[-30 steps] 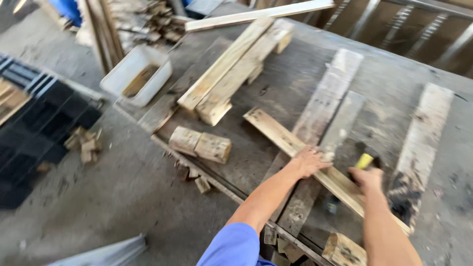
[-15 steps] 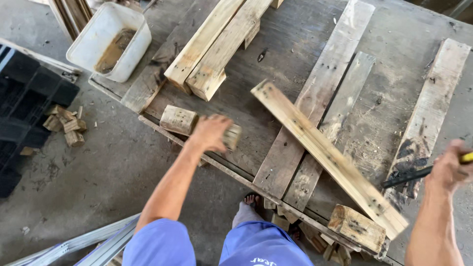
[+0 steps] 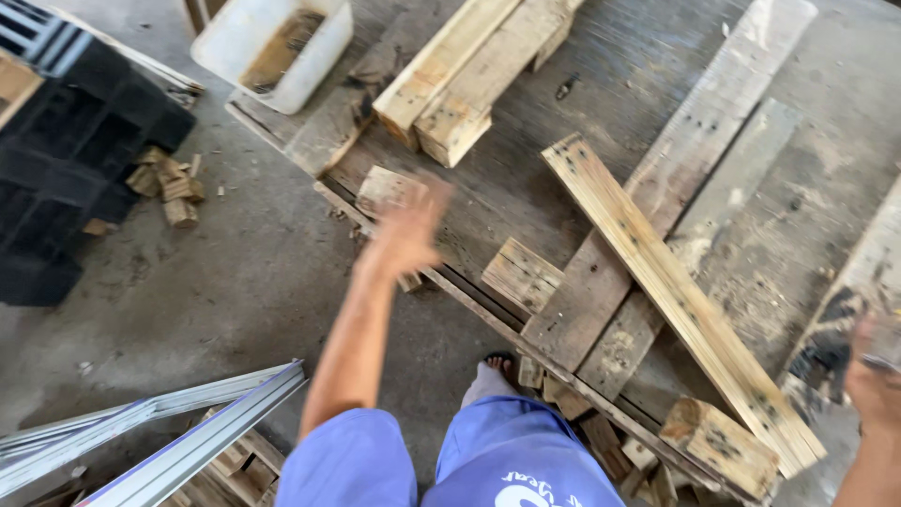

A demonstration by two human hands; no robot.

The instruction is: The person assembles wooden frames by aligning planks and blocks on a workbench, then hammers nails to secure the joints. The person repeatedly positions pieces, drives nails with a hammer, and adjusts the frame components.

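Head view: left hand [image 3: 405,235] is blurred, fingers spread, empty, hovering just below a small wood block [image 3: 388,189] at the edge of the worktop [image 3: 526,122]. Can't tell if it touches the block.

Landmark = long pale plank [image 3: 671,296], lying diagonal across the worktop w/ nail holes along it.
- 2nd wood block [image 3: 522,274] sits just left of the plank's middle, apart from the left hand.
- Grey boards [image 3: 657,207] lie under the plank, crossing it.
- 2 stacked timbers [image 3: 469,75] lie up-left of the plank's top end.
- White plastic tub [image 3: 274,42] is further left of those, at the worktop corner.
- Chunky block [image 3: 718,446] sits under the plank's lower end.
- Right hand [image 3: 873,380] is right of the plank's lower end, at the frame edge, blurred; seems curled round sth dark, can't tell what or how tight.

Floor left of the worktop: wood scraps [image 3: 167,183] beside a black crate [image 3: 66,160]; metal rails [image 3: 160,427] lower left.
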